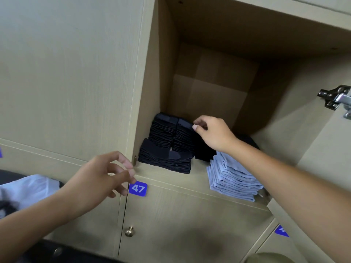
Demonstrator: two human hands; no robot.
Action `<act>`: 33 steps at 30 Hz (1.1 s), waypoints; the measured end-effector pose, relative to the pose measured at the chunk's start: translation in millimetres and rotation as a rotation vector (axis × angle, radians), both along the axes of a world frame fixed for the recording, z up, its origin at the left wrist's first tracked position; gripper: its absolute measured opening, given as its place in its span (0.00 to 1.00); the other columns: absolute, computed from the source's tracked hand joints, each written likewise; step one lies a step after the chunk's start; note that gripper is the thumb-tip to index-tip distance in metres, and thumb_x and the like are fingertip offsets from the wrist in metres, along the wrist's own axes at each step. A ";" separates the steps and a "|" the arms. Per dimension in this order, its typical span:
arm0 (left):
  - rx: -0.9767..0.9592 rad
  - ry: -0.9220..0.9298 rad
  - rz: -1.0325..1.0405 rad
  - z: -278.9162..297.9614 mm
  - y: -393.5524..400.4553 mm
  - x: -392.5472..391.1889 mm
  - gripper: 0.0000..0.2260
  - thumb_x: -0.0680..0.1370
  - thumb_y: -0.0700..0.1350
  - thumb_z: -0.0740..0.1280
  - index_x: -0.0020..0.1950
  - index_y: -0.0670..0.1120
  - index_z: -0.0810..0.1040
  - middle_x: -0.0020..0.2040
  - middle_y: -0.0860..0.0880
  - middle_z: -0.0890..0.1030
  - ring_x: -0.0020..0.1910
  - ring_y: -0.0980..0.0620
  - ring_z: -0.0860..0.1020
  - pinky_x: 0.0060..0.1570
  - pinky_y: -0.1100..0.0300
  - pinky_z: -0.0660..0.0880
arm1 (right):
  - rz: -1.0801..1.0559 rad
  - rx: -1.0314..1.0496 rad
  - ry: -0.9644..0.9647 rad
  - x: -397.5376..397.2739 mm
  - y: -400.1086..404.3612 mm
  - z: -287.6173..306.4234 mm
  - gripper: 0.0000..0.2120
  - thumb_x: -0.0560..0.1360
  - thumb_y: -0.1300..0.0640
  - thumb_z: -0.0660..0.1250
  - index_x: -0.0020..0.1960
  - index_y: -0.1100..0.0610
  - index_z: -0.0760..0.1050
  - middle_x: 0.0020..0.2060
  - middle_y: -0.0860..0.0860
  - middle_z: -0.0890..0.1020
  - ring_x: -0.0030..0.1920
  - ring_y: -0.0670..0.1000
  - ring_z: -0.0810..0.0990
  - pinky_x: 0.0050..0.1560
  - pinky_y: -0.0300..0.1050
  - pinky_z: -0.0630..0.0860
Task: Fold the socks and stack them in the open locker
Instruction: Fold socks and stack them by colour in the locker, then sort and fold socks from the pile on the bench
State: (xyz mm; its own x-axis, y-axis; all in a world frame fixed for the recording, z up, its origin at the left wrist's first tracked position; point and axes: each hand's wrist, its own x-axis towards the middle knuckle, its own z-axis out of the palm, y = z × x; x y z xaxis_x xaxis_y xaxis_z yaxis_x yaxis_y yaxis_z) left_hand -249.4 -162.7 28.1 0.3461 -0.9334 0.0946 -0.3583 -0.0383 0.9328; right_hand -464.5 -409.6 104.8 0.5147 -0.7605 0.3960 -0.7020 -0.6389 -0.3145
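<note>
The right hand (212,133) pinches the top folded black sock (185,123) of a rear stack between thumb and forefinger, the remaining fingers curled clear. The grip falls on the sock's right end, probably so that the piece can be squared on the pile without disturbing those beneath. The left hand (100,177) hovers outside the open locker (152,76), near its lower left corner, fingers loosely curled and holding nothing; it touches neither sock nor shelf.

Contents of the locker. Black socks form three visible piles at the left: two tall stacks (171,133) side by side toward the back, touching each other, and one lower stack (165,158) laid crosswise in front of them at the shelf edge. A further dark mass (204,149) lies just right of the rear stacks, partly hidden under the right wrist; whether it is a fourth pile cannot be told. One stack of light blue folded socks (233,179) stands at the front right, kept apart by colour. The layers within each stack are too fine to count reliably.

Surroundings. One blue number plate (137,188) reading 47 marks the closed door below, which carries one brass knob (129,231). One metal hinge (337,98) is fixed at the right. White and dark cloth (26,188) lies at lower left, presumably unfolded stock, so the task appears well advanced but unfinished.
</note>
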 end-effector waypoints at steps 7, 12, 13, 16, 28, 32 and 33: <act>0.044 -0.209 0.014 5.7 26.8 26.7 0.03 0.79 0.45 0.71 0.49 0.47 0.78 0.41 0.51 0.87 0.37 0.49 0.86 0.41 0.53 0.77 | 0.200 -0.106 -0.052 27.0 86.9 -25.7 0.08 0.81 0.49 0.64 0.57 0.50 0.79 0.50 0.44 0.80 0.56 0.48 0.75 0.57 0.52 0.75; 0.087 -0.368 0.027 10.7 43.8 45.2 0.03 0.79 0.47 0.71 0.47 0.51 0.79 0.42 0.54 0.87 0.37 0.56 0.85 0.40 0.60 0.75 | 0.303 -0.064 -0.031 44.9 125.9 -49.0 0.08 0.81 0.48 0.64 0.56 0.49 0.79 0.49 0.42 0.79 0.55 0.47 0.74 0.55 0.53 0.75; 0.098 -0.397 0.025 12.1 45.8 47.9 0.03 0.79 0.47 0.71 0.47 0.51 0.79 0.42 0.55 0.87 0.36 0.57 0.84 0.39 0.63 0.74 | 0.321 -0.041 -0.026 46.8 130.0 -54.5 0.08 0.81 0.49 0.65 0.56 0.49 0.79 0.49 0.42 0.80 0.54 0.46 0.75 0.55 0.52 0.75; 0.129 -0.453 0.031 15.7 55.0 58.2 0.03 0.79 0.47 0.71 0.47 0.50 0.79 0.41 0.54 0.87 0.38 0.56 0.85 0.38 0.66 0.73 | 0.385 0.096 -0.053 55.3 139.8 -72.6 0.06 0.79 0.49 0.67 0.53 0.47 0.80 0.46 0.41 0.80 0.50 0.42 0.77 0.53 0.45 0.74; 0.330 -0.659 0.292 5.4 92.8 131.0 0.05 0.78 0.53 0.72 0.49 0.53 0.80 0.41 0.57 0.83 0.45 0.52 0.83 0.47 0.57 0.77 | 0.593 0.288 0.094 135.2 167.7 -109.6 0.12 0.78 0.46 0.67 0.61 0.44 0.77 0.51 0.42 0.80 0.50 0.44 0.79 0.56 0.49 0.77; 0.413 -0.694 0.346 -2.7 102.0 152.9 0.08 0.77 0.52 0.73 0.52 0.51 0.81 0.45 0.59 0.80 0.49 0.51 0.80 0.47 0.58 0.72 | 0.624 0.307 0.141 164.3 173.4 -123.3 0.13 0.78 0.46 0.68 0.62 0.46 0.77 0.52 0.42 0.80 0.51 0.47 0.79 0.57 0.47 0.76; 0.434 -0.696 0.348 -4.8 105.1 157.5 0.09 0.76 0.51 0.74 0.53 0.50 0.81 0.45 0.58 0.81 0.49 0.51 0.80 0.49 0.57 0.73 | 0.627 0.309 0.160 171.0 174.4 -126.6 0.13 0.78 0.46 0.68 0.62 0.46 0.77 0.52 0.43 0.80 0.52 0.48 0.79 0.57 0.46 0.75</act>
